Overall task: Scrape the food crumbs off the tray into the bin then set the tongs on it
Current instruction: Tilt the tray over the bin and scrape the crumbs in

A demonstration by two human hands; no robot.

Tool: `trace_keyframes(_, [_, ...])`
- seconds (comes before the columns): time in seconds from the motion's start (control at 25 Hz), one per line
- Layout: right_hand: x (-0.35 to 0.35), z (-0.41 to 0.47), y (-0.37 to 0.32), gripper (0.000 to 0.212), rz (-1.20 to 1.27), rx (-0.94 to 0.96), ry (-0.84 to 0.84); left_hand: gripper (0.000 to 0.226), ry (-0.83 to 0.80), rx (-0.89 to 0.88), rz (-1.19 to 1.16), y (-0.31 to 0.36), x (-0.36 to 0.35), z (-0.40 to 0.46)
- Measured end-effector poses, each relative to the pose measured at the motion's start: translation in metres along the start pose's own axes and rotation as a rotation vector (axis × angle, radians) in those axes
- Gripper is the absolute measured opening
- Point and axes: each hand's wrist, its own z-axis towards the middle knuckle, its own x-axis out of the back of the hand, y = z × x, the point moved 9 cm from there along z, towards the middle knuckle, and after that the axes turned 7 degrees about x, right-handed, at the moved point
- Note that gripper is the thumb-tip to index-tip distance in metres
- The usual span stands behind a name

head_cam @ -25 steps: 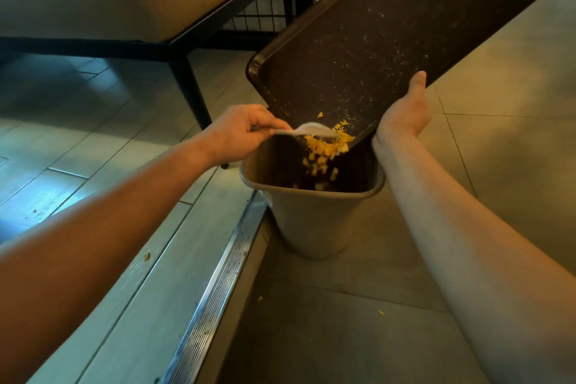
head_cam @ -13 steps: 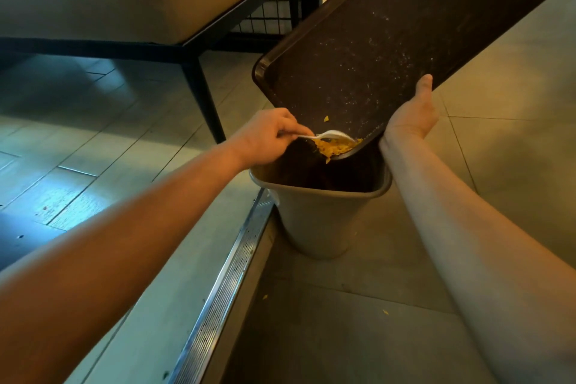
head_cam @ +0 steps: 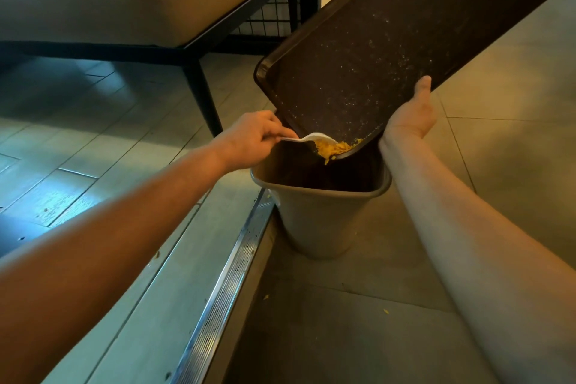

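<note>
A dark brown tray [head_cam: 405, 50] is tilted steeply, its low corner over a grey bin [head_cam: 314, 221] on the floor. My right hand [head_cam: 411, 112] grips the tray's near edge, thumb on top and fingers hidden beneath. My left hand [head_cam: 252, 137] pinches the handle of a white plastic spoon [head_cam: 311, 138] whose bowl rests at the tray's low corner. Yellow crumbs [head_cam: 335, 149] are heaped at that corner, some hanging over the edge above the bin. Fine specks dot the tray's surface. No tongs are in view.
A beige upholstered seat on a black metal frame [head_cam: 199, 78] stands at the back left. A metal floor strip [head_cam: 224, 284] runs diagonally beside the bin. A few yellow crumbs [head_cam: 386, 310] lie on the floor tiles.
A second ago a clump of crumbs was falling into the bin. Since then the spoon has stayed at the tray's low corner and gathered a fresh heap there.
</note>
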Motion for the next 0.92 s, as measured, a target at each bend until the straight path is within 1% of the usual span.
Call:
trace_keyframes(0.08, [0.000, -0.001, -0.001, 0.026, -0.004, 0.000, 0.005, 0.031, 0.016, -0.032, -0.015, 0.008, 0.004, 0.001])
trace_keyframes(0.2, [0.001, -0.001, -0.001, 0.026, -0.030, 0.001, 0.020, 0.032, 0.119, -0.044, -0.080, 0.023, 0.010, 0.011])
trace_keyframes(0.32, [0.000, 0.000, 0.000, 0.025, -0.029, 0.007, 0.017, 0.033, 0.065, -0.075, -0.038, 0.035, -0.004, 0.016])
trace_keyframes(0.4, [0.000, -0.001, 0.000, 0.025, -0.021, 0.003, 0.005, 0.032, 0.040, -0.081, 0.002, 0.029, -0.004, 0.013])
trace_keyframes(0.52, [-0.002, -0.002, 0.000, 0.025, 0.006, 0.004, -0.010, 0.030, 0.045, -0.014, 0.021, 0.005, 0.008, 0.007])
trace_keyframes(0.64, [-0.002, -0.001, 0.002, 0.024, 0.001, -0.002, -0.018, 0.029, 0.146, 0.065, -0.036, -0.013, 0.023, 0.007])
trace_keyframes(0.68, [-0.002, 0.000, 0.002, 0.024, -0.005, -0.004, -0.018, 0.029, 0.179, 0.069, -0.012, -0.012, 0.026, 0.009])
trace_keyframes(0.76, [-0.001, 0.001, 0.003, 0.024, -0.026, -0.005, -0.013, 0.030, 0.201, 0.057, 0.123, -0.008, 0.029, 0.013])
trace_keyframes(0.84, [0.000, 0.003, 0.003, 0.026, -0.031, 0.008, 0.007, 0.032, 0.174, 0.035, 0.285, -0.003, 0.032, 0.014])
trace_keyframes(0.92, [0.002, 0.004, 0.002, 0.028, -0.033, 0.026, 0.019, 0.030, 0.145, 0.004, 0.344, 0.001, 0.033, 0.015])
